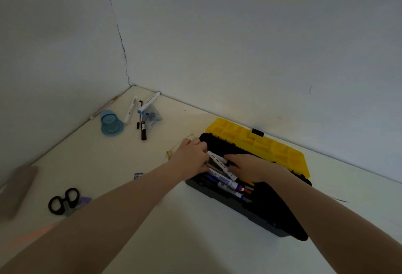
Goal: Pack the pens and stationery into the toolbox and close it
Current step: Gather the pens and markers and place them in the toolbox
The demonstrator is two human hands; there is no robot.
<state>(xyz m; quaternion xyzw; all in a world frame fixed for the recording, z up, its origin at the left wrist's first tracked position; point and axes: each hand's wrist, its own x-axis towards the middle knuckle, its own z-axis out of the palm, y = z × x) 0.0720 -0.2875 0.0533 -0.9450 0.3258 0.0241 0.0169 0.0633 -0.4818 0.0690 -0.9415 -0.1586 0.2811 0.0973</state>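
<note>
Both hands in the open toolbox, among the pens.

We see the black plastic toolbox (pixel 250 206) on the cream bench (pixel 174 241), its yellow compartmented lid (pixel 261 143) swung back against the wall. Our left hand (pixel 191 160) reaches over the box's far-left end, fingers (pixel 199 143) curled down onto a bundle of white and blue marker pens (pixel 224 181) lying inside; whether it grips them we cannot tell. Our right hand (pixel 252 167) lies flat over the same bundle, fingers stretched toward a white marker with black cap (pixel 218 161). Still out on the bench: a loose cluster of white and black pens (pixel 139 112) near the corner, a blue round tape dispenser (pixel 111 123) beside them, black-handled scissors (pixel 64 201) at the near left.
</note>
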